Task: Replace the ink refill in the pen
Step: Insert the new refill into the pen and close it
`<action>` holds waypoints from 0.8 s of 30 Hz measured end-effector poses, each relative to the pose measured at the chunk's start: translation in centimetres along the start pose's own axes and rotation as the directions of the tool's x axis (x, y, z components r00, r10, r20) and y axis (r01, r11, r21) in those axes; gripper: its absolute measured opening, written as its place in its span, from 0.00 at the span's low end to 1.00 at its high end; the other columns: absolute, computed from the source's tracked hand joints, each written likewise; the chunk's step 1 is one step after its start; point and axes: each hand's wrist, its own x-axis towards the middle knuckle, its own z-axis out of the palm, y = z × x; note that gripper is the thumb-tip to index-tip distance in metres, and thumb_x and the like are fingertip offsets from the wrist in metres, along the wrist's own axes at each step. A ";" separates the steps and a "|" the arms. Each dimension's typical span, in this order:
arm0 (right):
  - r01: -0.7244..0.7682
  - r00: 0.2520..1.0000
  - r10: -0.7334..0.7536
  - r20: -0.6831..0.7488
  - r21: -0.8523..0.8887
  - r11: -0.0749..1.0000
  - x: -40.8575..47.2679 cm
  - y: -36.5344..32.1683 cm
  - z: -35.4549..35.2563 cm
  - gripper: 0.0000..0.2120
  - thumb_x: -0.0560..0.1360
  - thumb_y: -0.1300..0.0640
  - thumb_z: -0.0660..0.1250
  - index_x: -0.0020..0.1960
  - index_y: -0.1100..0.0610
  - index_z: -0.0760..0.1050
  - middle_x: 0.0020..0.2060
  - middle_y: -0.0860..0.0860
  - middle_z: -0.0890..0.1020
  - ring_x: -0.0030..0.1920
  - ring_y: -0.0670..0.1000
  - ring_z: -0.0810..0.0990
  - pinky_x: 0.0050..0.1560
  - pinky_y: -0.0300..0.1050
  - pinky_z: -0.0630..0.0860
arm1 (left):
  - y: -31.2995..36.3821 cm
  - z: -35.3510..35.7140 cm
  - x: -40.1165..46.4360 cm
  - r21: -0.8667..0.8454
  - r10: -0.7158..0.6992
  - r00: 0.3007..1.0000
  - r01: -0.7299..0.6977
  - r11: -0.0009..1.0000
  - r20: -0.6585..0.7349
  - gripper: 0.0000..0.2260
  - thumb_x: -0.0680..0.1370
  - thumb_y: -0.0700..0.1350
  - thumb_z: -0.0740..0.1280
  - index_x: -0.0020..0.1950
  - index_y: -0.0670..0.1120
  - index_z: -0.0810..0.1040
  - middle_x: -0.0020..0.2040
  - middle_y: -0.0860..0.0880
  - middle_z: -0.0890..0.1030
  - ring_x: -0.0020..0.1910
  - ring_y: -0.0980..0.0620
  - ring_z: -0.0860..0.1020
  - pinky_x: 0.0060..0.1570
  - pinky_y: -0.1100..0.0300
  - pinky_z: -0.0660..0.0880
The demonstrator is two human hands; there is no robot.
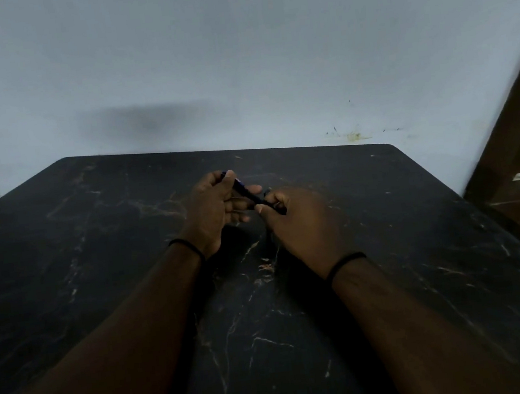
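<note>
Both hands hold the dark pen (248, 195) above the table (96, 248): the left hand (211, 212) grips its far end, the right hand (294, 222) pinches its near end.

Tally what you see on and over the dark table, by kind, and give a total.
Hands: 2, left hand and right hand
Pen: 1, held by both hands
Black wristbands: 2, and
Table: 1
Total: 6
</note>
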 end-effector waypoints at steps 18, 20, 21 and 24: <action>0.021 0.994 -0.011 -0.112 0.088 0.996 0.0 0.4 0.8 0.15 0.75 0.47 0.65 0.37 0.56 0.79 0.26 0.48 0.76 0.28 0.46 0.76 0.31 0.40 0.66 | 0.5 1.8 -0.9 0.358 0.166 0.985 -0.137 0.924 -0.051 0.18 0.86 0.48 0.51 0.46 0.41 0.73 0.29 0.49 0.66 0.21 0.60 0.62 0.22 0.68 0.59; 0.025 0.993 -0.015 -0.115 0.083 0.996 -0.1 0.4 1.1 0.16 0.75 0.46 0.64 0.35 0.57 0.77 0.25 0.48 0.74 0.28 0.48 0.74 0.30 0.42 0.66 | 0.5 1.9 -0.9 0.365 0.174 0.984 -0.146 0.920 -0.045 0.18 0.86 0.48 0.50 0.48 0.38 0.73 0.29 0.48 0.65 0.22 0.60 0.62 0.24 0.67 0.60; 0.026 0.994 -0.017 -0.112 0.082 0.996 -0.1 0.4 1.2 0.17 0.75 0.47 0.64 0.35 0.57 0.76 0.25 0.48 0.74 0.28 0.49 0.75 0.30 0.44 0.69 | 0.5 1.9 -0.9 0.372 0.172 0.984 -0.144 0.917 -0.043 0.18 0.86 0.48 0.51 0.49 0.37 0.74 0.29 0.48 0.65 0.23 0.58 0.62 0.25 0.65 0.60; 0.035 0.993 -0.026 -0.116 0.073 0.997 0.0 0.4 1.5 0.16 0.76 0.48 0.64 0.35 0.57 0.76 0.26 0.49 0.76 0.29 0.50 0.76 0.32 0.47 0.73 | 0.3 1.7 -0.9 0.361 0.160 0.986 -0.131 0.923 -0.052 0.19 0.86 0.48 0.51 0.50 0.37 0.74 0.29 0.47 0.66 0.24 0.55 0.62 0.26 0.62 0.60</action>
